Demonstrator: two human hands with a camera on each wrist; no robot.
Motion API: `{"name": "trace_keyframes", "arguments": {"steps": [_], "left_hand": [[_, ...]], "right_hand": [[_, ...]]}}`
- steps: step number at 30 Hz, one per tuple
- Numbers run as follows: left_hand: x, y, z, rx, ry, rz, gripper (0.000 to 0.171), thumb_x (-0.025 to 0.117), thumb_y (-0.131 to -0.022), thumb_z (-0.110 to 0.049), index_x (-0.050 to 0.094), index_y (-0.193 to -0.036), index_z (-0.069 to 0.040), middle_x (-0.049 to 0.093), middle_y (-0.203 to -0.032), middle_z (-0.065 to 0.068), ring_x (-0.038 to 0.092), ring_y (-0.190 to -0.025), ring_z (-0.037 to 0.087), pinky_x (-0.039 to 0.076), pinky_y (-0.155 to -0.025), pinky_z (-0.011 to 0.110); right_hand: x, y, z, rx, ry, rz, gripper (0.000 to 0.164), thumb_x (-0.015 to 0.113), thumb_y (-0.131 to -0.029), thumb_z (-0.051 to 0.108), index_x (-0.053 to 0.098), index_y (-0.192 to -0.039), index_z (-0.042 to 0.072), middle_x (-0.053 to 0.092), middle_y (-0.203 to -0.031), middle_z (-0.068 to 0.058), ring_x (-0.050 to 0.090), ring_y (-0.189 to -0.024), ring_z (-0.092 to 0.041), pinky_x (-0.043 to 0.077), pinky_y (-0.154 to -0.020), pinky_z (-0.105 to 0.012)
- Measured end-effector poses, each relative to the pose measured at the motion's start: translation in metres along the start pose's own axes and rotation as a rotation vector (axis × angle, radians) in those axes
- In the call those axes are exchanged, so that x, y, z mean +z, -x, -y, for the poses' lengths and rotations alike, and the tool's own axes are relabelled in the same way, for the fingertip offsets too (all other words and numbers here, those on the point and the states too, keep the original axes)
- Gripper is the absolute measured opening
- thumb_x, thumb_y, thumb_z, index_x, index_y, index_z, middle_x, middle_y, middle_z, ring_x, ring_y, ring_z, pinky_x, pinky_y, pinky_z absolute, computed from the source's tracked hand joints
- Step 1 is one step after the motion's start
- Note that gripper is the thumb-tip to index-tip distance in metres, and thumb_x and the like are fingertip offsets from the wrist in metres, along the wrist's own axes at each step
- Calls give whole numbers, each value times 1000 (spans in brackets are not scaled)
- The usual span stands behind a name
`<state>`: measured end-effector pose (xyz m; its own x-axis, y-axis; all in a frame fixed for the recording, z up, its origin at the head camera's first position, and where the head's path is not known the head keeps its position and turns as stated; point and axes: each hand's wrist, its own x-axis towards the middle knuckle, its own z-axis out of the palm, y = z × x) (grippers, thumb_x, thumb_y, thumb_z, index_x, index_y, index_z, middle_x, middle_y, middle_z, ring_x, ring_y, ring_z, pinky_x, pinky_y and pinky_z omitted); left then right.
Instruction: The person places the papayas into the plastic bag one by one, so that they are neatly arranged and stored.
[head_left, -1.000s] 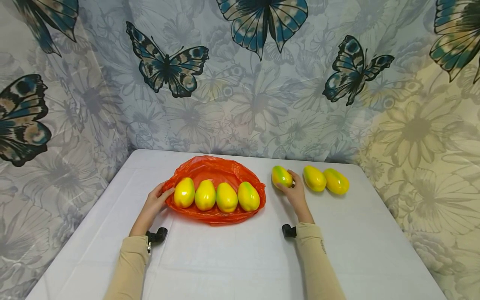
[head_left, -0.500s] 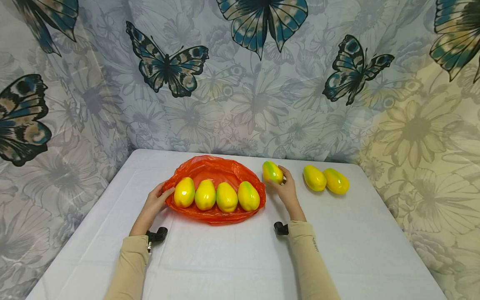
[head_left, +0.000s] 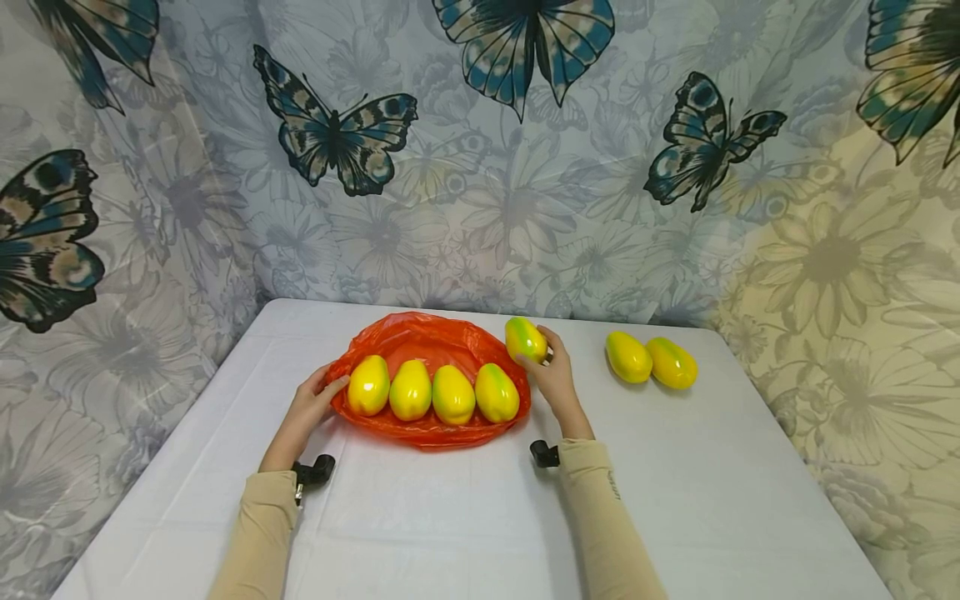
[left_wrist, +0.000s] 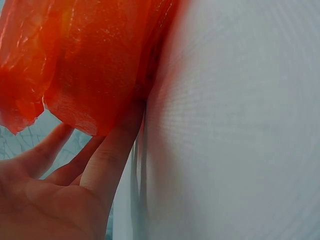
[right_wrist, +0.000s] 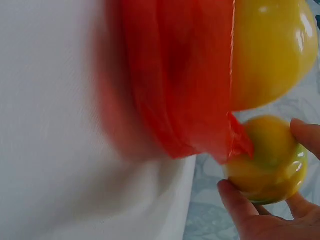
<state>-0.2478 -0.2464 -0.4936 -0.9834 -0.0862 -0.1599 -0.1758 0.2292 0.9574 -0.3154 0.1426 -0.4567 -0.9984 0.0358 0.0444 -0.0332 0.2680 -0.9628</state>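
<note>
A red plastic bag [head_left: 420, 435] lies spread on the white table, with several glossy yellow-green mangoes [head_left: 453, 395] in a row in its opening. At its left end my left hand [head_left: 309, 408] holds the rim, thumb on the near side; in the left wrist view the fingers [left_wrist: 107, 160] reach up against the red plastic. My right hand [head_left: 557, 379] grips another mango [head_left: 523, 339] just above the bag's right rim. In the right wrist view that mango [right_wrist: 267, 170] sits between thumb and fingers, partly behind a flap of the bag [right_wrist: 185, 80].
Two more mangoes, one [head_left: 628, 357] touching the other [head_left: 673, 363], lie toward the back right of the white table [head_left: 450, 525]. Behind the table hangs a cloth [head_left: 510, 217] printed with butterflies and flowers. Each wrist carries a small black camera.
My right hand has carried its mango leftward and a little farther back, from beside the two loose mangoes to the bag's right rim. The left hand and bag stay put.
</note>
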Motion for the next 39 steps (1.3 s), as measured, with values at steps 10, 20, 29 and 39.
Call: {"name": "trace_keyframes", "arguments": {"steps": [10,20,29,39], "left_hand": [[0,2,-1,6,5,11,70,52,-98,-48,28,-154,-13,32,-157,17,44,-130,28,48,-82,13],[0,1,0,3,1,5,72,53,-97,-49,27,-154,-14,32,-158,16,43,-133,30,49,-86,16],[1,1,1,-11,6,10,71,52,-98,-48,26,-155,-15,31,-158,16,43,-132,28,49,-86,17],[0,0,-3,-27,11,25,67,51,-100,-43,25,-155,-14,29,-159,17,42,-133,30,49,-90,18]], "right_hand": [[19,2,13,-11,-5,17,69,69,-91,15,33,-150,15,31,-154,-15,42,-130,-38,42,-108,-49],[38,2,24,-17,-3,36,69,70,-90,16,35,-149,16,34,-153,-13,45,-128,-38,44,-104,-50],[53,1,27,-56,-15,72,68,71,-89,15,37,-148,13,37,-151,-16,51,-122,-38,45,-104,-49],[68,2,35,-59,34,110,67,71,-88,17,39,-147,14,41,-149,-14,49,-122,-35,43,-105,-49]]}}
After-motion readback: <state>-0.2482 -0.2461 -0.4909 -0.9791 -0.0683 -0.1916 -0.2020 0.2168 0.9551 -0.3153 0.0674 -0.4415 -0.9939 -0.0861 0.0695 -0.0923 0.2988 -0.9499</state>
